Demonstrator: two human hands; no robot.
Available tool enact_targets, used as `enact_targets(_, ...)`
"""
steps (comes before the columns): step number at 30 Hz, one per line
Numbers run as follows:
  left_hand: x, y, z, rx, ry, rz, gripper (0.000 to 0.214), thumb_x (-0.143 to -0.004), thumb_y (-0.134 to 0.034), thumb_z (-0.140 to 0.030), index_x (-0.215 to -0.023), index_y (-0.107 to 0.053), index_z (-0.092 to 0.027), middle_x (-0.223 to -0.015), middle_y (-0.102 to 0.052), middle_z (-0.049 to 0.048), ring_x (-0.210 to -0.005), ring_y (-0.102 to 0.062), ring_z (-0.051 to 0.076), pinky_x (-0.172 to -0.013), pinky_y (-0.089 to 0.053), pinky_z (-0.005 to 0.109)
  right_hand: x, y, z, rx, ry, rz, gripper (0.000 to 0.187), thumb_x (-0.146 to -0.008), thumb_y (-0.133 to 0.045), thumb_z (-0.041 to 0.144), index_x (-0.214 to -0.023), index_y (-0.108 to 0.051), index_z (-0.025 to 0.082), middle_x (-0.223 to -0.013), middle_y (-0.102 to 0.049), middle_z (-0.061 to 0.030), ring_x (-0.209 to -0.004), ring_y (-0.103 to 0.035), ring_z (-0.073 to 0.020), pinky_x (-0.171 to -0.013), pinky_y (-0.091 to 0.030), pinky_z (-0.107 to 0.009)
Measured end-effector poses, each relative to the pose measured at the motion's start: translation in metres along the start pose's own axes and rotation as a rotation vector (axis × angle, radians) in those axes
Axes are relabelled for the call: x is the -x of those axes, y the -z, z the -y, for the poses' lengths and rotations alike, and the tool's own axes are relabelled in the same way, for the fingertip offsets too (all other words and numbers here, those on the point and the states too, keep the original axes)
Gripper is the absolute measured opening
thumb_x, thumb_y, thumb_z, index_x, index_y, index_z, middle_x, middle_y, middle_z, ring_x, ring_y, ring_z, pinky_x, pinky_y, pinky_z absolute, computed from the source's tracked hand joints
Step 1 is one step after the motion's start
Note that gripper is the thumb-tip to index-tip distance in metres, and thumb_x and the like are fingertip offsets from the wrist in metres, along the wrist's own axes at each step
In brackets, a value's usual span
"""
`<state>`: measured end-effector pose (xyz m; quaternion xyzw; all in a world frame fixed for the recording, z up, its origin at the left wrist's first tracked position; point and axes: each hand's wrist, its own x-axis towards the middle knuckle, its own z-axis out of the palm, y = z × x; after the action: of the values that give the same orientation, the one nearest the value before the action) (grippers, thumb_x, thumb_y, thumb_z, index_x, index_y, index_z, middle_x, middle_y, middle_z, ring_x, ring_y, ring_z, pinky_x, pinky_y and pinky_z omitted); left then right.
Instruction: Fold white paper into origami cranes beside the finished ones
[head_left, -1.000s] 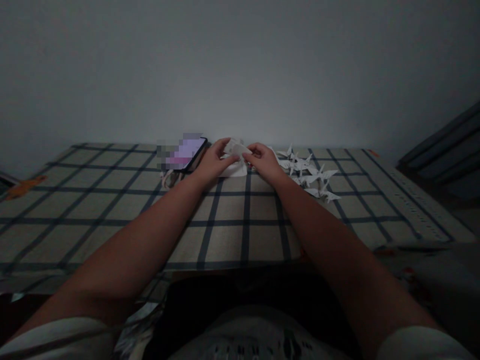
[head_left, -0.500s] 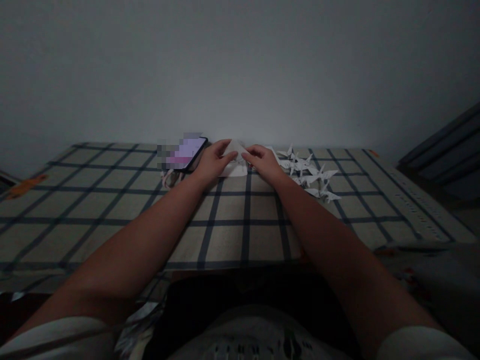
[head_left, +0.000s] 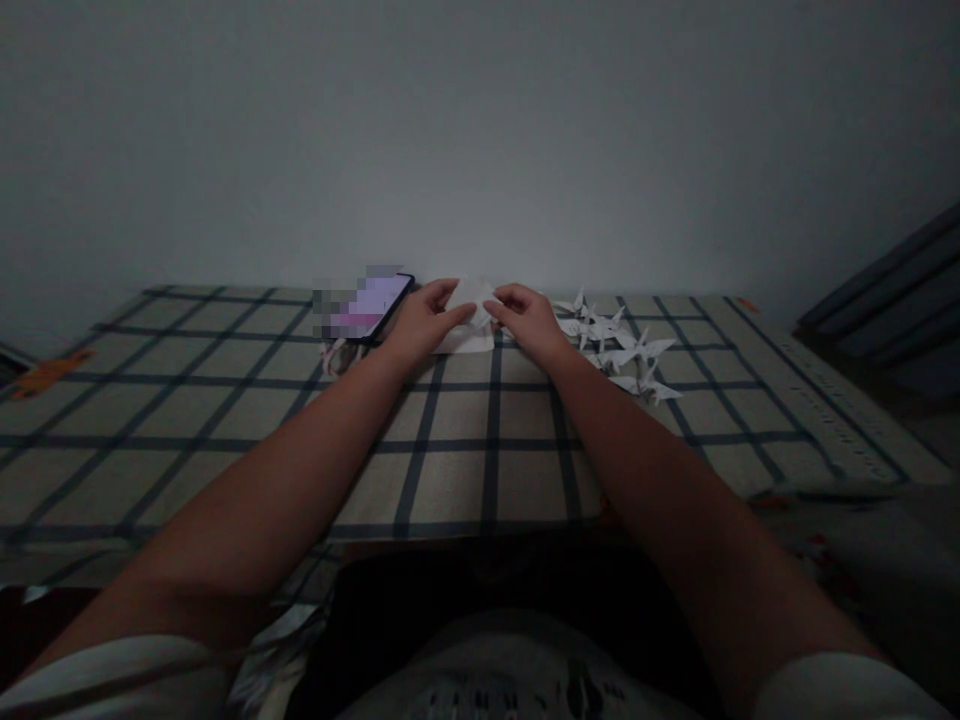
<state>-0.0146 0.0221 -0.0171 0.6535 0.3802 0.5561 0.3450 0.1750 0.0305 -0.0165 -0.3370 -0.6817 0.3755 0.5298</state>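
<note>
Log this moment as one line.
left hand: holds white paper | right hand: holds same paper | left: phone | right: folded paper shapes

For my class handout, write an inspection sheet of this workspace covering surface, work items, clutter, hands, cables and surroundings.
Surface: checked cloth with dark lines; orange patch near its left edge.
Work items: white paper, held; more white paper shows beneath. Folded paper pieces with pointed tips lie clustered to the right.
Clutter: phone, screen lit, left of the paper.
Hands: left hand and right hand both grip the paper, thumbs close together.
Cables: pale loop beside the phone; cord or strap, cannot tell.
Surroundings: plain wall behind; dark ridged object at far right; dim light.
</note>
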Motion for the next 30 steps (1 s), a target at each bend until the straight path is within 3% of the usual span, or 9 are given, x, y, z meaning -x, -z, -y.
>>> enact_targets(2,0.0,-0.001,0.0,0.021,0.016,0.0,0.048,-0.068,-0.082,-0.037,-0.109,-0.067,-0.017,-0.109,-0.075,0.0089,-0.099,-0.071,0.024,-0.093,-0.056,0.04,0.0,-0.001,0.002,0.017,-0.004,-0.009,0.029,-0.077,-0.073,0.043,-0.091,-0.066,0.019,-0.088,-0.067,-0.0026,-0.074,-0.062,-0.0135,-0.072,-0.054,-0.031)
enact_targets(7,0.002,-0.003,-0.007,0.154,0.079,-0.043,0.049,-0.069,-0.081,-0.038,-0.109,-0.062,-0.018,-0.109,-0.074,0.0077,-0.097,-0.071,0.023,-0.088,-0.06,0.039,0.0,-0.003,0.003,-0.037,0.032,-0.07,0.045,-0.072,-0.079,0.046,-0.106,-0.058,0.024,-0.115,-0.066,-0.0041,-0.089,-0.066,-0.0144,-0.079,-0.056,-0.031)
enact_targets(13,-0.003,-0.003,0.0,0.249,0.074,-0.025,0.051,-0.072,-0.08,-0.035,-0.112,-0.052,-0.022,-0.111,-0.072,0.0075,-0.101,-0.071,0.023,-0.094,-0.058,0.045,0.0,-0.003,-0.001,-0.025,0.022,0.021,0.039,-0.069,-0.081,0.04,-0.1,-0.064,0.021,-0.111,-0.069,-0.0053,-0.093,-0.068,-0.017,-0.089,-0.057,-0.037)
enact_targets(20,-0.002,-0.003,0.006,0.197,0.045,-0.016,0.074,-0.076,-0.076,-0.034,-0.141,-0.039,-0.033,-0.128,-0.063,0.0091,-0.111,-0.069,0.024,-0.092,-0.059,0.045,0.001,-0.002,0.001,-0.06,-0.037,0.045,0.035,-0.08,-0.073,0.036,-0.111,-0.075,0.021,-0.109,-0.075,-0.0072,-0.097,-0.069,-0.0185,-0.089,-0.058,-0.038)
enact_targets(27,0.001,-0.005,0.001,0.194,0.06,0.026,0.082,-0.072,-0.078,-0.035,-0.145,-0.04,-0.029,-0.125,-0.066,0.0114,-0.107,-0.07,0.026,-0.091,-0.058,0.042,-0.001,-0.001,-0.006,-0.012,0.033,-0.003,0.033,-0.083,-0.07,0.037,-0.112,-0.076,0.022,-0.115,-0.074,-0.0072,-0.103,-0.069,-0.0187,-0.095,-0.057,-0.039)
enact_targets(30,0.001,-0.003,0.0,0.154,0.047,0.037,0.089,-0.073,-0.078,-0.04,-0.149,-0.033,-0.03,-0.122,-0.067,0.0112,-0.103,-0.072,0.026,-0.088,-0.059,0.042,-0.001,-0.001,-0.007,-0.02,0.058,-0.027,0.032,-0.083,-0.07,0.038,-0.108,-0.076,0.021,-0.113,-0.074,-0.0081,-0.103,-0.069,-0.0187,-0.095,-0.057,-0.039)
